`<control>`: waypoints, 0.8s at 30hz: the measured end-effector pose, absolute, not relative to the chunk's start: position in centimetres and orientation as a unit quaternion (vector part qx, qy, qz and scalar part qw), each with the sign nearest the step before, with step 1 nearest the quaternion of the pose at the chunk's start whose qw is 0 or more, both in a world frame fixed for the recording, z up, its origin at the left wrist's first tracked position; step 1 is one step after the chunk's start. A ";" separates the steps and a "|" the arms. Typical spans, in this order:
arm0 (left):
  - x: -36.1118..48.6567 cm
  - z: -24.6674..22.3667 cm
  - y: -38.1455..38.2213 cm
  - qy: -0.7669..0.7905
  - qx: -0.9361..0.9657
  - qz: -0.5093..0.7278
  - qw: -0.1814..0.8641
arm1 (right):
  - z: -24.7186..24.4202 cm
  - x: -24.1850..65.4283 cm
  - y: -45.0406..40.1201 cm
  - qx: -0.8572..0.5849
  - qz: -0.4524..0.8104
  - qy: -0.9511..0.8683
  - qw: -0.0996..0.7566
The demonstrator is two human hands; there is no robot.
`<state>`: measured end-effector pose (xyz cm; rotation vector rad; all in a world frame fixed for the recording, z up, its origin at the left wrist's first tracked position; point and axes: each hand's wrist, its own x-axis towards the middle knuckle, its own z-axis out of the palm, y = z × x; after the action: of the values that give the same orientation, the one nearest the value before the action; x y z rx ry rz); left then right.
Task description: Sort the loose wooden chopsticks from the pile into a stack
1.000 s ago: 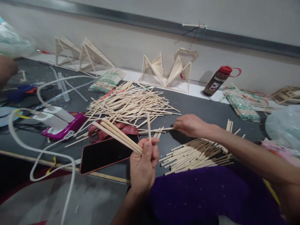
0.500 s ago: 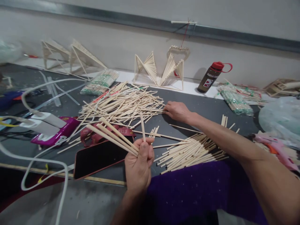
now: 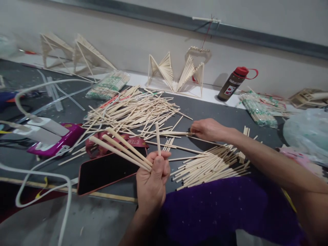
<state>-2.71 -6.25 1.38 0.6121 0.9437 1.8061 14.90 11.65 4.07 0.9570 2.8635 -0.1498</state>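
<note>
Closed round several wooden sticks point(image 3: 125, 150), my left hand point(image 3: 153, 177) is raised above the front edge of the table; one short stick point(image 3: 158, 138) stands up from its fingers. Farther right, my right hand point(image 3: 208, 130) pinches the ends of wooden sticks point(image 3: 176, 133) lying low over the table, beside the large loose pile of sticks point(image 3: 138, 109). A second, neater pile of sticks point(image 3: 205, 165) lies nearer me, below my right forearm. Short stick pieces point(image 3: 168, 144) lie between the two piles. My right fingertips are partly hidden.
A dark phone point(image 3: 110, 171) lies left of my left hand, beside a red strap point(image 3: 135, 141). A purple power strip point(image 3: 57, 138) with white plugs and looping cables is at the left. Stick models point(image 3: 164, 71), a bottle point(image 3: 232, 83) and bagged sticks point(image 3: 258, 109) line the back.
My right hand has moved right and nearer to me, drawing sticks out from the right side of the large pile. My left hand keeps its grip, nearly still.
</note>
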 end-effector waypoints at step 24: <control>-2.8 1.1 -6.5 0.398 0.267 0.731 0.487 | 2.9 8.8 14.1 0.247 0.062 0.967 0.011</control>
<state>-2.77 -6.46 1.09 0.6492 0.9669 1.7768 8.82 14.07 2.89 0.7704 3.0160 0.1927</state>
